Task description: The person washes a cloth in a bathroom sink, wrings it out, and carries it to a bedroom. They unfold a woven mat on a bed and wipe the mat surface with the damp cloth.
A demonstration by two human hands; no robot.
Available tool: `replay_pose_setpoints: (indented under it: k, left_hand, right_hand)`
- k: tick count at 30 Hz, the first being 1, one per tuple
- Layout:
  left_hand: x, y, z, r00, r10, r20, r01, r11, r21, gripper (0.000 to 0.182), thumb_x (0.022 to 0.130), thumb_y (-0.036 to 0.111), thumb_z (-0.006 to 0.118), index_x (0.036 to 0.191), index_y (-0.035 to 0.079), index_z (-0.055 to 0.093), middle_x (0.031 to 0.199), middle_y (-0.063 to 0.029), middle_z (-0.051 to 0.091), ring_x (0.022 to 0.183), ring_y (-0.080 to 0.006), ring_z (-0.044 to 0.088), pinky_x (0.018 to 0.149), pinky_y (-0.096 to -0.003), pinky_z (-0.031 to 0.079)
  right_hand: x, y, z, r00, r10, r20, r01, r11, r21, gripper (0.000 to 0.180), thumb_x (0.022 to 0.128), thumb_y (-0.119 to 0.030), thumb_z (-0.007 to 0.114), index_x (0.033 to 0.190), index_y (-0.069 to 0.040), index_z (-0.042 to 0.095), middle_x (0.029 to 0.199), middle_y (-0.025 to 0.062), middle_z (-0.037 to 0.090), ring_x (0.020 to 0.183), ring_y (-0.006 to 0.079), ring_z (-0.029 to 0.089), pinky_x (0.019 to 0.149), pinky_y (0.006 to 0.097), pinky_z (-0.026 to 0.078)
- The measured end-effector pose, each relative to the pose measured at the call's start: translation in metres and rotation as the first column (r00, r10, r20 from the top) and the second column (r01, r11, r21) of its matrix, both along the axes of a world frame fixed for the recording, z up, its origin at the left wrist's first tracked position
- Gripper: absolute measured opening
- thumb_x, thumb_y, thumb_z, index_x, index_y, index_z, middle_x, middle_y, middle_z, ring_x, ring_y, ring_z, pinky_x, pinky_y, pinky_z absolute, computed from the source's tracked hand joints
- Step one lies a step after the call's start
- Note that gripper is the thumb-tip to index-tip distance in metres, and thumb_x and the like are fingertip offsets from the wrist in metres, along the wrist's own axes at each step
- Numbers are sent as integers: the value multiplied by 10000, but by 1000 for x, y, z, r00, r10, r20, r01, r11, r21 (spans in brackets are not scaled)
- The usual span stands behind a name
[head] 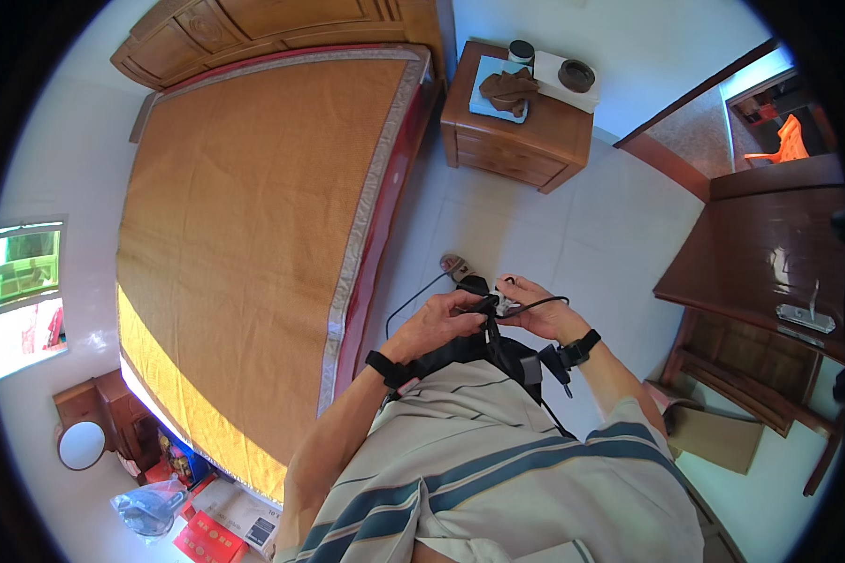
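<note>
Both hands meet in front of my waist around a bunch of black cables (491, 331). My left hand (440, 324) pinches a black cable or plug end between thumb and fingers. In my right hand (535, 310) is a small white object (505, 299), perhaps a plug or adapter, with a black cable looping over the fingers. The two held things touch or nearly touch; the fingers hide how they join. Each wrist wears a black strap, and a black device hangs beside the right one. One black cable loops out to the left above the floor.
A bed with an orange-brown mat (246, 232) stands at the left. Ahead is a wooden nightstand (514, 151) bearing a brown cloth (508, 91), a dark jar and a round dark dish. An open brown door (753, 253) and a cardboard box (715, 436) are at the right. Boxes lie lower left.
</note>
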State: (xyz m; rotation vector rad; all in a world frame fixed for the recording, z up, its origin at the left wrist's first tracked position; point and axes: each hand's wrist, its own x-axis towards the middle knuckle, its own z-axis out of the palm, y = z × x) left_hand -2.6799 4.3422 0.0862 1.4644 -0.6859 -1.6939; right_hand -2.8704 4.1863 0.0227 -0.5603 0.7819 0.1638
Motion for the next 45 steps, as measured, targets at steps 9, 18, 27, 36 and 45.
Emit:
replay_pose_setpoints:
  k: [9, 18, 27, 36, 45]
  left_hand:
    - [-5, -5, -5, 999, 30, -19, -29, 999, 45, 370, 1028, 260, 655, 1228, -51, 675, 1035, -99, 732, 898, -150, 721, 831, -282, 590]
    - [-6, -7, -4, 999, 15, -39, -12, 998, 66, 345, 1025, 266, 656, 1150, -55, 676, 980, -88, 726, 870, -149, 722, 796, -277, 591]
    - [38, 24, 12, 866, -16, 499, 90, 988, -124, 403, 1017, 294, 653, 1242, -40, 649, 987, -184, 737, 830, -212, 709, 732, -355, 553]
    - [118, 130, 88, 635, 235, 736, -232, 967, -108, 339, 1053, 200, 624, 1296, -36, 651, 1064, -98, 743, 960, -136, 672, 828, -279, 530]
    - [112, 153, 148, 366, 738, 567, -649, 639, -413, 287, 1087, 171, 557, 1224, -44, 687, 1112, -102, 740, 975, -161, 706, 887, -280, 532]
  right_hand:
    - [4, 6, 2, 990, -139, 31, 139, 990, 3, 662, 961, -230, 770, 1498, -144, 393, 1120, 22, 647, 982, 155, 657, 880, 372, 556]
    - [3, 7, -4, 989, -133, -62, 132, 991, -23, 726, 969, -188, 750, 1561, -127, 334, 1122, 42, 640, 952, 155, 655, 853, 366, 554]
    - [-67, 1, -5, 531, 547, -647, -549, -360, -754, 401, 1007, -334, 619, 1320, -84, 614, 1279, 220, 630, 1054, 428, 666, 890, 561, 544]
    - [75, -54, 190, 911, 407, -70, -230, 359, -905, 358, 1063, -333, 591, 1217, -20, 670, 907, 95, 717, 877, 127, 684, 783, 320, 529]
    - [284, -35, 224, 830, 234, 506, 84, 845, -529, 324, 1068, -255, 576, 1257, -7, 662, 1160, 93, 729, 995, 163, 698, 917, 299, 552]
